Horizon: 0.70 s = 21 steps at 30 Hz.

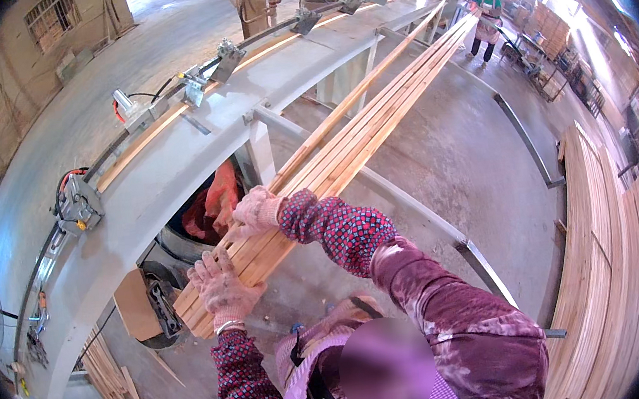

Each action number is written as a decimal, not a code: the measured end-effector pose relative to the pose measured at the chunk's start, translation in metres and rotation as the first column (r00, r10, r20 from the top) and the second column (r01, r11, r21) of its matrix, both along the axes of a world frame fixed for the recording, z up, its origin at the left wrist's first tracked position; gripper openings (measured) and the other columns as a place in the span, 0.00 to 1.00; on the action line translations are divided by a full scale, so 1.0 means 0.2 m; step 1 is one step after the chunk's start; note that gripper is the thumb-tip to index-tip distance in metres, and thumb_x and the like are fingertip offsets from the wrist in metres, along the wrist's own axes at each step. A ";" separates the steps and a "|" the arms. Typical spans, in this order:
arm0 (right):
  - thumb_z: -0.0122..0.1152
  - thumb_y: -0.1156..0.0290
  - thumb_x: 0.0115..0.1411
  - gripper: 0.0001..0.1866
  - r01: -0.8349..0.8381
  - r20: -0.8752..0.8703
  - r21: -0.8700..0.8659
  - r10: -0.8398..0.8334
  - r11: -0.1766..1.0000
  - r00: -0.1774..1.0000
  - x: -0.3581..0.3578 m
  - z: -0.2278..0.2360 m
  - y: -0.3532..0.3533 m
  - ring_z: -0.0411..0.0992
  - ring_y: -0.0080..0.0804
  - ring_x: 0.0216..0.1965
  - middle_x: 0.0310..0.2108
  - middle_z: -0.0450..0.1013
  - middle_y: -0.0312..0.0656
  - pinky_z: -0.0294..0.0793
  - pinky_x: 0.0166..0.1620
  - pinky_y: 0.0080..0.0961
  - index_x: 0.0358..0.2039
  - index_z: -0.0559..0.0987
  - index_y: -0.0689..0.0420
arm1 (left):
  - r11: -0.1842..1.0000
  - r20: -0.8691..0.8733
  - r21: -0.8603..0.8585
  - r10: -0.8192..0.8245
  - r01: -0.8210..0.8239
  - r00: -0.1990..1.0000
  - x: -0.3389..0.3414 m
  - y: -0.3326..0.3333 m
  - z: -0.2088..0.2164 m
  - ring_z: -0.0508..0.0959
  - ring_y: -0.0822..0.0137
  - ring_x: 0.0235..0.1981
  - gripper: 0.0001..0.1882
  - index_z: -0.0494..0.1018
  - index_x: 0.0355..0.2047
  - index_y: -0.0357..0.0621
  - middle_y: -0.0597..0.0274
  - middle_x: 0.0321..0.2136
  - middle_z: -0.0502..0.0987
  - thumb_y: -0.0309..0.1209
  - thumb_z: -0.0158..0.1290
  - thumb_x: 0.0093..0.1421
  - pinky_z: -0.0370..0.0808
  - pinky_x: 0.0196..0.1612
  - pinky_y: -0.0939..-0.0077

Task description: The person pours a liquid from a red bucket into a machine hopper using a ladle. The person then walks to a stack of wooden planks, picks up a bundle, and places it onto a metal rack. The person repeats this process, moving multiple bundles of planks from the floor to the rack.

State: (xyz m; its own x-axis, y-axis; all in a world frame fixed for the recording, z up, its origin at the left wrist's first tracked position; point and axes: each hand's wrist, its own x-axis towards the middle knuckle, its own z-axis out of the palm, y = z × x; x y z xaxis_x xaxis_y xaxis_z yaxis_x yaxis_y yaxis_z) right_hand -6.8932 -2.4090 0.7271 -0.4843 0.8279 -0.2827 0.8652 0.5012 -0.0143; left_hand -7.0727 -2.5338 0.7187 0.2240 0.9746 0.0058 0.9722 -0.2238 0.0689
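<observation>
A bundle of long, pale wooden strips [374, 127] runs from my hands toward the far end of the shop. Near its close end, my left hand [224, 287], in a knitted work glove, lies across the strips and grips them. A little farther along, my right hand [257, 211], gloved too, is closed over the bundle's left edge. One strip [359, 94] lies slightly apart from the others on the left. My fingers on the underside are hidden. At the far end of the strips stands another person [484, 20]; what that person's hands do is too small to tell.
To the left runs a long grey metal bench [246, 98] with clamps [78, 203] along it and a wooden strip [146, 146] by them. Beneath are a red cloth [215, 203] and a cardboard piece [135, 304]. Metal bars [421, 203] cross below the bundle. Stacked boards [592, 272] lie right.
</observation>
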 end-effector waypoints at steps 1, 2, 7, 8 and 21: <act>0.45 0.36 0.61 0.30 -0.008 -0.032 -0.006 0.008 1.000 0.999 0.00 0.00 0.00 0.78 0.42 0.46 0.42 0.80 0.42 0.73 0.47 0.47 0.49 0.81 0.42 | 1.000 -0.003 0.003 0.001 -0.001 1.000 0.00 0.00 0.01 0.55 0.43 0.65 0.60 0.56 0.66 0.43 0.45 0.63 0.58 0.58 0.67 0.37 0.45 0.69 0.45; 0.45 0.36 0.61 0.30 -0.016 -0.064 -0.012 0.015 1.000 0.998 0.01 -0.01 0.01 0.78 0.42 0.46 0.42 0.80 0.42 0.73 0.47 0.47 0.49 0.82 0.42 | 1.000 -0.005 0.007 0.002 -0.002 1.000 0.00 0.00 0.01 0.55 0.43 0.65 0.59 0.56 0.65 0.43 0.45 0.62 0.58 0.58 0.67 0.37 0.45 0.69 0.46; 0.42 0.33 0.60 0.36 0.010 -0.108 0.006 -0.010 1.000 0.994 0.00 -0.05 0.03 0.79 0.46 0.42 0.35 0.81 0.46 0.72 0.47 0.46 0.39 0.84 0.54 | 1.000 -0.002 0.019 0.010 -0.010 1.000 0.02 -0.01 0.04 0.56 0.43 0.64 0.59 0.56 0.65 0.43 0.44 0.62 0.59 0.58 0.67 0.36 0.46 0.69 0.45; 0.43 0.33 0.60 0.36 0.009 -0.121 0.004 -0.008 1.000 0.993 0.00 -0.03 0.02 0.79 0.46 0.41 0.35 0.81 0.46 0.72 0.47 0.46 0.39 0.84 0.53 | 1.000 -0.002 0.019 0.015 -0.015 1.000 0.01 -0.01 0.04 0.57 0.43 0.64 0.59 0.56 0.65 0.43 0.44 0.62 0.59 0.58 0.67 0.36 0.46 0.69 0.45; 0.42 0.36 0.63 0.32 -0.005 -0.114 0.095 0.016 0.995 0.993 -0.16 -0.19 0.07 0.79 0.44 0.39 0.35 0.80 0.45 0.75 0.42 0.45 0.43 0.83 0.49 | 0.999 0.035 0.048 -0.019 0.017 0.999 -0.01 0.00 -0.01 0.51 0.39 0.68 0.64 0.51 0.69 0.44 0.42 0.66 0.55 0.61 0.65 0.37 0.43 0.70 0.45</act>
State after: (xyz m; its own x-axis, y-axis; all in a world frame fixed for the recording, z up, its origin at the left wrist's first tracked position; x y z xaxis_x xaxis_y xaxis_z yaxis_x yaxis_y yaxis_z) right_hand -6.9255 -2.3953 0.6898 -0.5175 0.8432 -0.1457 0.8555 0.5138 -0.0650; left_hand -7.0740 -2.5345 0.7160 0.2405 0.9688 0.0605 0.9651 -0.2453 0.0918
